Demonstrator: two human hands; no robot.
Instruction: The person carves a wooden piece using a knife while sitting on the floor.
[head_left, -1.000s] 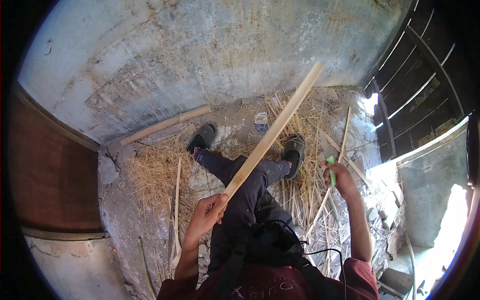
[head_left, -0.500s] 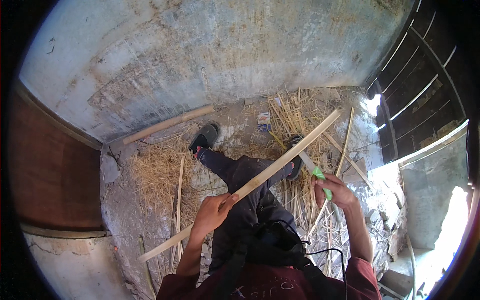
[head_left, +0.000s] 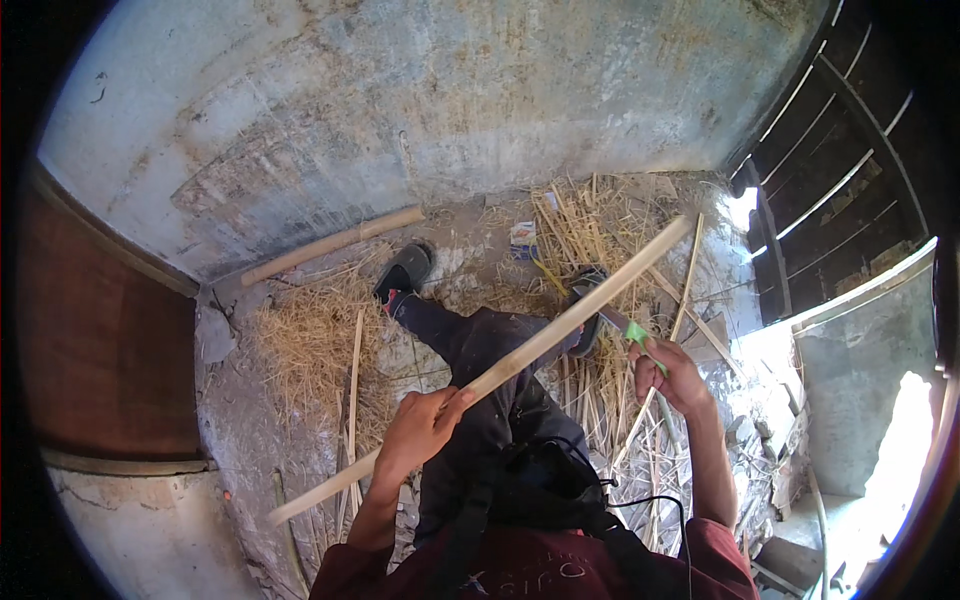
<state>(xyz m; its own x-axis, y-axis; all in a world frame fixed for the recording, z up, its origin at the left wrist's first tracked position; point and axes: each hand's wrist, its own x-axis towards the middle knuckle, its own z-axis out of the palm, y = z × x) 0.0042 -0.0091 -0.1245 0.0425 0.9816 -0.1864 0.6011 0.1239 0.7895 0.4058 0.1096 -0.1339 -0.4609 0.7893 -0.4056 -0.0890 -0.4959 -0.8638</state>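
Observation:
A long, pale bamboo strip (head_left: 560, 340) slants across my legs, its far end up to the right and its near end down to the left. My left hand (head_left: 428, 425) is wrapped round it below the middle, thumb on top. In my right hand (head_left: 668, 374) is a knife (head_left: 630, 326), the fingers closed round its green handle. The blade points up and left, close beside the strip's right edge; its tip lies near or behind the strip, and I cannot tell whether they touch.
Shavings (head_left: 300, 335) lie heaped left of my feet, with more shavings and thin strips on the right. A thicker pole (head_left: 335, 245) rests along the wall's base. A small box (head_left: 523, 240) lies ahead; a brown door panel (head_left: 110, 340) stands at left, dark slats (head_left: 835, 170) at right.
The knife has turned slightly, its blade and handle now tilting further left. The strip has shifted only a little; my left hand keeps the same hold.

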